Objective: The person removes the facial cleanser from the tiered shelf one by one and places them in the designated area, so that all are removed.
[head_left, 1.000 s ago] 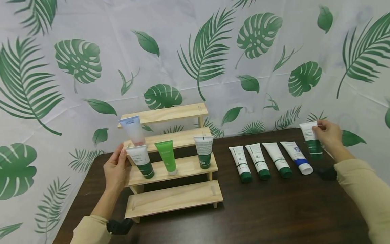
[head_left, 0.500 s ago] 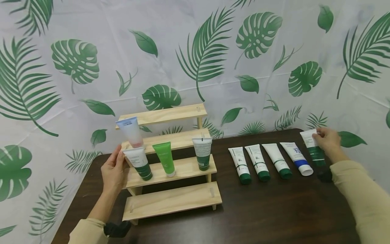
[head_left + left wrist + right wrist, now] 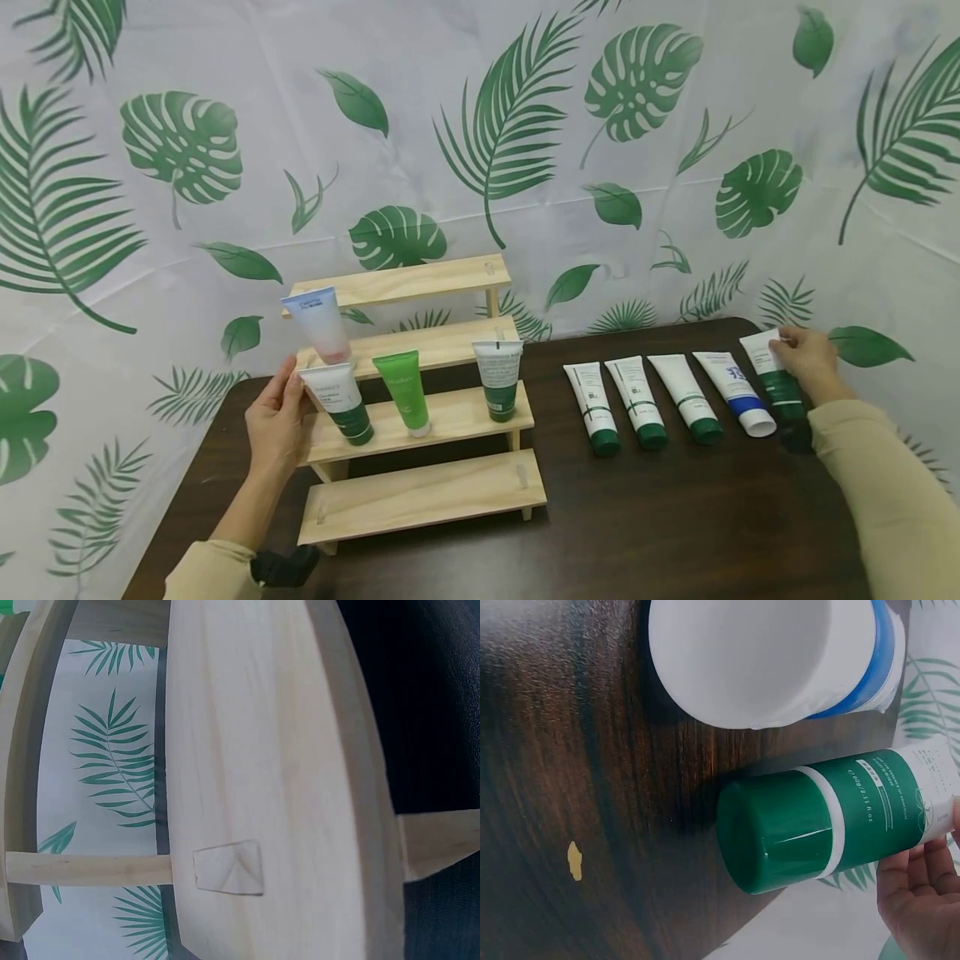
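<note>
In the head view my right hand [image 3: 810, 364] pinches a white and green squeeze tube [image 3: 772, 375] by its flat white end, beside the right end of a row of tubes. The right wrist view shows its green cap [image 3: 776, 834] close over the dark table, with my fingers [image 3: 922, 877] under the white end. My left hand [image 3: 277, 421], fingers fairly straight, rests at the left end of a tiered wooden stand [image 3: 423, 496], right beside a standing white and green tube [image 3: 341, 404]. The left wrist view shows stand boards [image 3: 262, 750] but no hand.
A green tube [image 3: 405, 392] and a grey-white and green tube [image 3: 499, 379] share that tier; a blue-pink tube [image 3: 318, 323] stands one tier higher. Several tubes lie on the table [image 3: 660, 517], including one with a blue band [image 3: 735, 392]. A leaf-print cloth [image 3: 525, 125] hangs behind.
My right hand has lowered the white and green tube toward the table, next to the blue-banded one. The left hand stays at the stand's left end.
</note>
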Motion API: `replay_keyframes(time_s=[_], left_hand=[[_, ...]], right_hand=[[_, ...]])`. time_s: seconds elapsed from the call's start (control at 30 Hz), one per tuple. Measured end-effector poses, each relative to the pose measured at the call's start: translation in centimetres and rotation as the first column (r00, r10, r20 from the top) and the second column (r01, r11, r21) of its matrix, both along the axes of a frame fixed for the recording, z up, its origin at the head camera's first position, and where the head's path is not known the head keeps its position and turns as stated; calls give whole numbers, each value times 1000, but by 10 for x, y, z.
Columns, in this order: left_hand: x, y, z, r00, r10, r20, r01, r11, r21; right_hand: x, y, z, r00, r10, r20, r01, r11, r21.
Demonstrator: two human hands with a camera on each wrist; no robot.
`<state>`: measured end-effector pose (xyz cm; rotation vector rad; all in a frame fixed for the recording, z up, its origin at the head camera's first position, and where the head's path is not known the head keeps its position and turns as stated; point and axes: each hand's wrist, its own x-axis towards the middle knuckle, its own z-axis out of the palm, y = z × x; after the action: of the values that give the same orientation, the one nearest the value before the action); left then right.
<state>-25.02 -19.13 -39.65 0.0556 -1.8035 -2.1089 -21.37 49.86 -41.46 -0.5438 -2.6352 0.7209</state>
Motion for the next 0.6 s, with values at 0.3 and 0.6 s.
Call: replay_keyframes(time_s=[0.3,0.6], left_hand=[[0,1,0,1000,0,12,0,1000,20],[2,0,0,1000,2,7,-2,999,34]], right_hand=[[-5,3,-5,999,-30,30,30,1000,3],[-9,5,-18,997,-81,6,81,996,-33]])
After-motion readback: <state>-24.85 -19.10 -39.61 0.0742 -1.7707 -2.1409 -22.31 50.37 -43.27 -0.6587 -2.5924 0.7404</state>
